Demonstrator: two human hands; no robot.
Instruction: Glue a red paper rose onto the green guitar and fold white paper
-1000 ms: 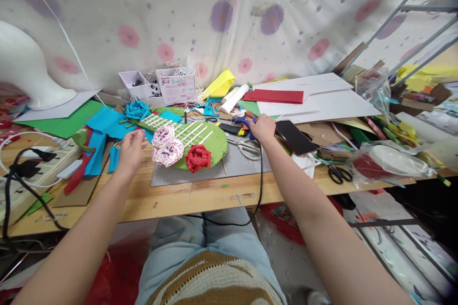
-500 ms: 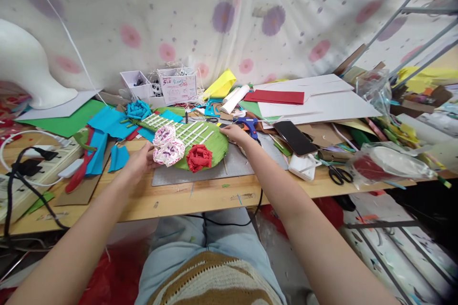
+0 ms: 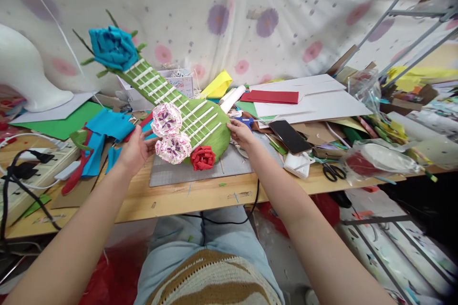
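A green paper guitar (image 3: pixel 211 119) with white strip strings and frets is tilted up off the table between my hands. A blue paper flower (image 3: pixel 113 47) sits at its head, two white-and-purple flowers (image 3: pixel 174 147) at its left side, and a red paper flower (image 3: pixel 203 157) at its lower edge. My left hand (image 3: pixel 135 151) grips the guitar's left side by the white flowers, with some fingertips hidden behind it. My right hand (image 3: pixel 239 133) pinches the right edge of the body. Under the guitar lies a grey cutting mat (image 3: pixel 164 177).
A blue glue gun (image 3: pixel 246 123), a black phone (image 3: pixel 289 136) and scissors (image 3: pixel 334 172) lie to the right. At the left are a power strip (image 3: pixel 36 176) with cords and blue paper pieces (image 3: pixel 107 124). White boards (image 3: pixel 322 105) and a red paper strip (image 3: pixel 274 96) lie behind.
The guitar has been lifted and tilted up from lying low over the mat, its blue-flower head rising most. Both hands have kept hold of it, and the view has shifted slightly.
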